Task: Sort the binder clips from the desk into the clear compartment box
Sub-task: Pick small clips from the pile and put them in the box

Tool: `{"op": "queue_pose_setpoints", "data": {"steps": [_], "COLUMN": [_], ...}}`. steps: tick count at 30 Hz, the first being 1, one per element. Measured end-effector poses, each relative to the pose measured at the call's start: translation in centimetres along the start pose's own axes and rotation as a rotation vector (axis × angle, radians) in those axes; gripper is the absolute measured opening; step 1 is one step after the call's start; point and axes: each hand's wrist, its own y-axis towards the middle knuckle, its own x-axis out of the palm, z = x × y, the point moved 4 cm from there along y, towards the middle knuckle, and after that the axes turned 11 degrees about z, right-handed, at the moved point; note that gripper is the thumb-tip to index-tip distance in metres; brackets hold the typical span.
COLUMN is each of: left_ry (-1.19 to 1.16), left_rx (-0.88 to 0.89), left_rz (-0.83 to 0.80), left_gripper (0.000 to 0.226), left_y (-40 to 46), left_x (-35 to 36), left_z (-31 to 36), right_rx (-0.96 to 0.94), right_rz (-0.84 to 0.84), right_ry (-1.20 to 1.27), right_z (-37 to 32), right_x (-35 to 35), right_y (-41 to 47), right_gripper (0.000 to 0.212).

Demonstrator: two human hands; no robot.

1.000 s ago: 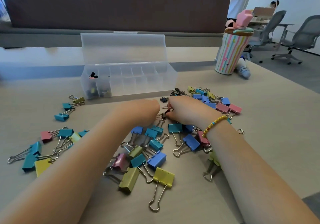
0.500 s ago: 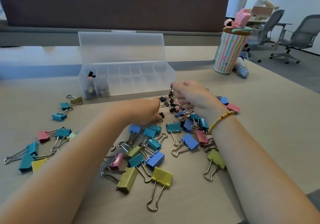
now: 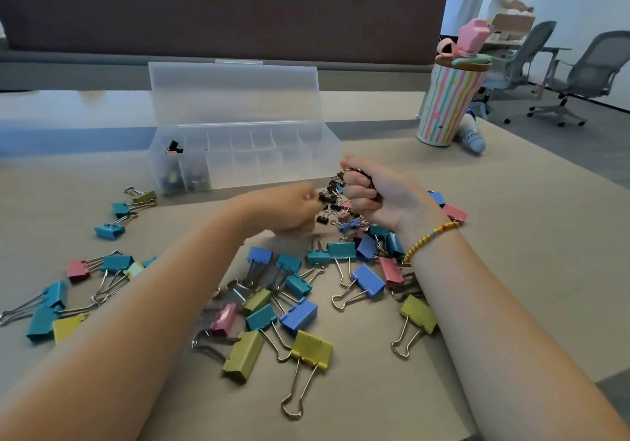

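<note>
A striped tumbler [image 3: 446, 106] with a pink lid ornament [image 3: 468, 38] stands near grey office chairs [image 3: 586, 72].

Two bare forearms, no sleeves in view. Left hand [image 3: 289, 210] blurred at the fingers, nothing worn on it or on the wrist. Right hand [image 3: 385, 198] without rings so far as can be seen. Round the right wrist, a thin beaded bracelet of small round yellow beads [image 3: 430, 236], broken by a few orange beads near the far end and one or two pale blue ones along the string. Short fingernails on the right hand, one with a pinkish look. No watch, glove or marking on either arm.
</note>
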Motion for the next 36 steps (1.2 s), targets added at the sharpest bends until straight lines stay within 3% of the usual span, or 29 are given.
{"op": "queue_pose_setpoints", "data": {"steps": [3,5,9,13,17,20,27,30,33,36], "left_ry": [-0.872,-1.190,-1.430,-1.439,-1.378,-1.279,-0.540,-0.253,0.021,0.138], "left_rx": [-0.104,-0.122,-0.160,-0.200,-0.248,-0.286,-0.173,-0.047,0.080,0.119], "left_rz": [-0.008,0.038,0.113,0.146,0.177,0.195,0.344,0.277,0.161,0.091], "left_gripper": [0.026,0.025,0.017,0.014,0.040,0.041,0.024,0.013,0.020,0.020], "left_y": [0.5,1.0,1.3,1.2,1.6,1.7,1.5,1.4,1.2,1.0], "left_x": [-0.2,-0.1,0.4,0.7,0.7,0.7,0.1,0.2,0.6,0.1], "left_z": [0.1,0.2,0.3,-0.1,-0.9,-0.9,0.1,1.0,1.4,1.4], "right_rx": [0.020,0.045,-0.003,-0.133,-0.121,-0.122,-0.084,-0.116,-0.184,-0.268], "right_rz": [-0.009,0.007,0.089,0.075,-0.001,0.039,0.027,0.001,0.030,0.104], "right_ry": [0.104,0.173,0.126,-0.429,-1.080,-1.331,-1.598,-1.601,-1.604,-1.595], "right_z": [-0.5,-0.6,-0.7,-1.5,-1.4,-1.3,-1.2,-1.1,-1.1,-1.7], "right_x": [-0.6,-1.3,-2.1,-1.8,-1.2,-1.3,-1.6,-1.2,-1.0,-1.3], "right_y": [0.0,0.2,0.6,-0.1,-1.5,-2.1,-2.8,-2.8,-2.6,-2.2], "right_gripper": [0.021,0.023,0.023,0.024,0.039,0.047,0.044,0.044,0.040,0.036]}}
